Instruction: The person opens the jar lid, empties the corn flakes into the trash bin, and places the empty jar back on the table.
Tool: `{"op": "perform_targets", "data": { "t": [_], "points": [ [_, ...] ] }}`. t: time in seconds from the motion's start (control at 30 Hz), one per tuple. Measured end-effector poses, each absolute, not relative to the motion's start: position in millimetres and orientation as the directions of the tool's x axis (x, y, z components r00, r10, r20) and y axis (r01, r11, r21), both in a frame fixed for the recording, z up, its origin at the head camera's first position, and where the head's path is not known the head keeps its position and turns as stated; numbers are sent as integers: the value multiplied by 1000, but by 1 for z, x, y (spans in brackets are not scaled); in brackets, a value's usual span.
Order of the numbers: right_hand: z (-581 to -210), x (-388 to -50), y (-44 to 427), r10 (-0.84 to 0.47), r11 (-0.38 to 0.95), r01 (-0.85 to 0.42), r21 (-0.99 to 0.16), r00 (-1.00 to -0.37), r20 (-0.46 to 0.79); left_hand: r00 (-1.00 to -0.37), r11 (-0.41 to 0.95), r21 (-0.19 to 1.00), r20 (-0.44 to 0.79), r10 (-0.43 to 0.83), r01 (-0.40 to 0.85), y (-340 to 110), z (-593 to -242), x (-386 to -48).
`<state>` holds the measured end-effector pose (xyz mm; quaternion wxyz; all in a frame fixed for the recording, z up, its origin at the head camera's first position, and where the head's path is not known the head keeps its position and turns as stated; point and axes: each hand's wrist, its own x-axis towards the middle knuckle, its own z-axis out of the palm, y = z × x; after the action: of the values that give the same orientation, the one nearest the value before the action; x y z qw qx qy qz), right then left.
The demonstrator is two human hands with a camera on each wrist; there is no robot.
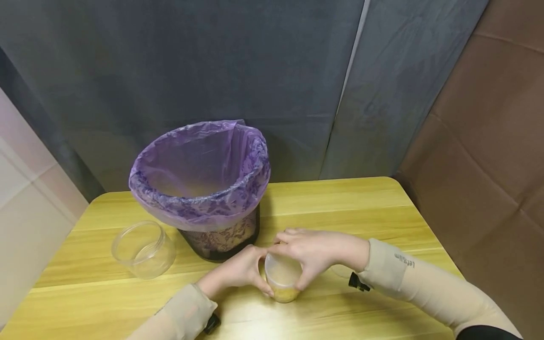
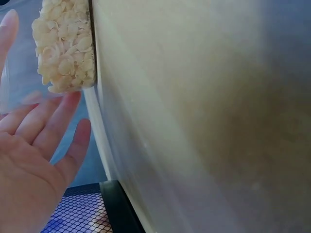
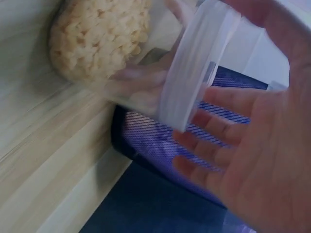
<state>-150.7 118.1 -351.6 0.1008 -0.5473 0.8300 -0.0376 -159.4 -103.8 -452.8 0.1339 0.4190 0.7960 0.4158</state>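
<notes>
A clear plastic jar [image 1: 285,295] stands upright on the table, with pale yellow flat pieces [image 3: 99,41] filling its lower part. A translucent lid [image 1: 282,270] covers its top. My left hand [image 1: 240,271] holds the jar's left side, thumb at the front and fingers behind. My right hand [image 1: 313,248] grips the lid's rim from the right, with its thumb near and its fingers on the far side. In the right wrist view the lid [image 3: 190,70] sits between thumb and fingers. The left wrist view has the left fingers stretched behind the jar.
A mesh bin [image 1: 229,236] lined with a purple bag [image 1: 199,208] stands just behind the hands. An uncovered clear jar [image 1: 146,264] is at the left. A clear round disc [image 1: 341,271] lies partly hidden by my right wrist. Grey curtain [image 1: 255,61] hangs behind the table.
</notes>
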Motion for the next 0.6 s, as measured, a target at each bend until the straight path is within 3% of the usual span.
{"op": "perform_targets", "data": {
  "t": [0.3,0.6],
  "points": [
    [-345,-139,108,-843,525,-851,11,-522,-129,-618,298,785,133,775,544,-102,-452,-157],
    [-343,-136,101,-802,583,-812,28,-580,-145,-617,286,789,144,774,543,-101,-452,-155]
  ]
}}
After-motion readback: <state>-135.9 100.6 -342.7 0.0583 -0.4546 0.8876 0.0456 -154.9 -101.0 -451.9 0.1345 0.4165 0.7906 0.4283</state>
